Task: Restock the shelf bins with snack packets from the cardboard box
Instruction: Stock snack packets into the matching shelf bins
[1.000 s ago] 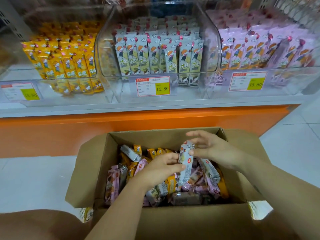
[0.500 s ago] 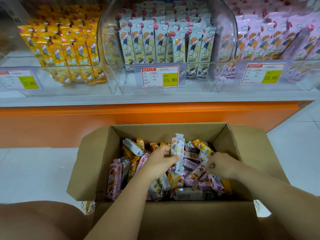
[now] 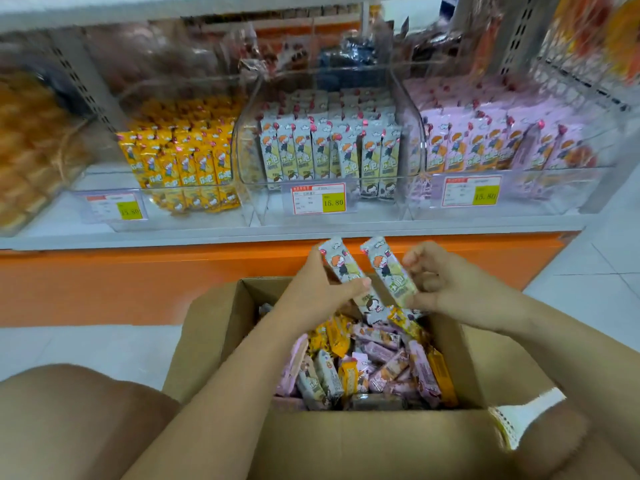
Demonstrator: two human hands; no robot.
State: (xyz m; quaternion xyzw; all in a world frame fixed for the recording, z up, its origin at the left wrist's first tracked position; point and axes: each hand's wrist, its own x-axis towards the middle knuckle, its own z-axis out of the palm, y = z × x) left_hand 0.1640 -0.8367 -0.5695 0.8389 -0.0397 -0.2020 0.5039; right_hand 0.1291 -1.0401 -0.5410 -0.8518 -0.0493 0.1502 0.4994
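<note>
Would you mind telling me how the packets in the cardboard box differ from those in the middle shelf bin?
The box packets in the cardboard box mix pink, yellow and grey; the bin packets in the middle shelf bin are all grey. The box packets lie jumbled; the bin packets stand upright in rows. Both show a cartoon child.

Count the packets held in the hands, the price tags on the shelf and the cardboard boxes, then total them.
Held packets: 2, left packet in the left hand, right packet in the right hand.
Price tags: 3, left tag, middle tag, right tag.
Cardboard box: 1.
Total: 6.
</note>
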